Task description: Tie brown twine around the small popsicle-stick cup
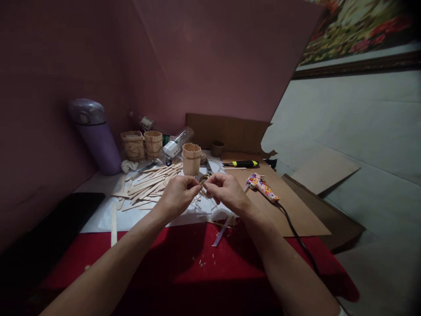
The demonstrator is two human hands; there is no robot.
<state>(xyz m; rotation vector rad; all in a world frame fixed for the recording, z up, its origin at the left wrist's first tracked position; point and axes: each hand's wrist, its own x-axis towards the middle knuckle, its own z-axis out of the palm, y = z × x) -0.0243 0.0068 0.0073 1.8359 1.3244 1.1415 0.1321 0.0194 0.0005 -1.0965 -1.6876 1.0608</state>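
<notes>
My left hand (pixel 180 193) and my right hand (pixel 226 191) meet over the middle of the work surface, thumb and forefinger of each pinched together. What lies between the fingertips is too small to make out. Right behind the fingers is a yellowish ring-shaped roll (pixel 206 177), partly hidden by my right hand. A cup made of wooden sticks (pixel 191 161), with a cord around its upper part, stands upright just beyond my left hand. Left of that hand lies a loose pile of wooden craft sticks (pixel 148 188) on white paper (pixel 95 221).
A patterned glue gun (pixel 263 188) with a black cable rests on cardboard (pixel 296 215), a yellow-black utility knife (pixel 245 163) behind it. A clear glue stick (pixel 222 231) lies nearer me. At the back left are a purple bottle (pixel 100 145), two more stick cups (pixel 133 147) and a plastic bottle (pixel 179 141).
</notes>
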